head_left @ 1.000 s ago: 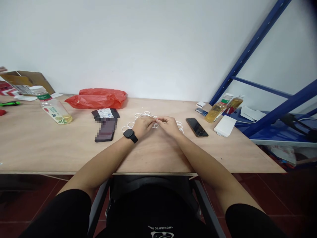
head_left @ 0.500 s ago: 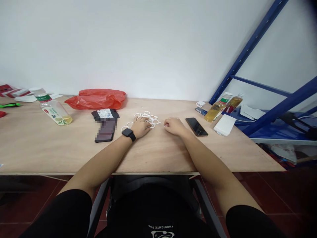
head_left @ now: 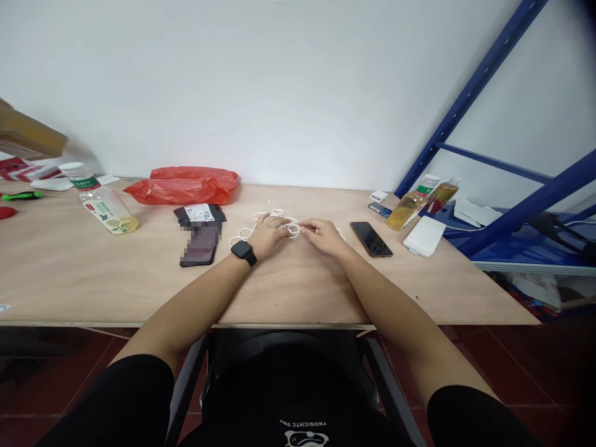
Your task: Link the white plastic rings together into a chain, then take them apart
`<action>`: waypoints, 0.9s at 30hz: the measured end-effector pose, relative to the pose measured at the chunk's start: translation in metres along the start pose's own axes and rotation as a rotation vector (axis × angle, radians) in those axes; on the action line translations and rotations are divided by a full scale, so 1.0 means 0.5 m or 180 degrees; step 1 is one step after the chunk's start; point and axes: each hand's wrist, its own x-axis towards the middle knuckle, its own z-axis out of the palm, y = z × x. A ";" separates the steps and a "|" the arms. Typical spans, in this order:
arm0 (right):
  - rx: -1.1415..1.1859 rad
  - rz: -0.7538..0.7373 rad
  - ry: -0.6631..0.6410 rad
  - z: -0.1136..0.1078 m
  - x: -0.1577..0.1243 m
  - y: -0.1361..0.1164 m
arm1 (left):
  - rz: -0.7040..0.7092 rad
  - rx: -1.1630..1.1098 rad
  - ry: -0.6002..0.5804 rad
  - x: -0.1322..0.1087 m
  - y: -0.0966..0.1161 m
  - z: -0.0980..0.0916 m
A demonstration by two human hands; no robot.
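Several thin white rings, joined in a cluster (head_left: 293,231), lie flat on the wooden table around my left hand (head_left: 270,237). That hand rests palm down over them, its fingers apart and partly hiding the rings; a black watch (head_left: 242,249) is on its wrist. Just to the right, my right hand (head_left: 325,236) pinches with thumb and forefinger at the cluster's right edge, seemingly on a white ring. What exactly lies between those fingertips is too small to make out. Part of another white ring (head_left: 341,234) shows beyond the right hand's far side.
A phone (head_left: 371,239), a white case (head_left: 424,236) and tea bottles (head_left: 410,205) are on the right, beside a blue metal rack (head_left: 470,93). Leftward are a red plastic bag (head_left: 184,187), a dark package (head_left: 201,214) and a tilted bottle (head_left: 105,208). A cardboard box (head_left: 30,133) appears upper left.
My right hand has moved slightly left to the edge of the ring cluster, its fingers less curled. A ring part now shows behind it. A blurred cardboard box has come in at upper left.
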 end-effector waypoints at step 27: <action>0.0888 0.0525 0.0318 0.046 0.008 0.024 | -0.0464 -0.0285 0.0283 0.001 -0.011 0.002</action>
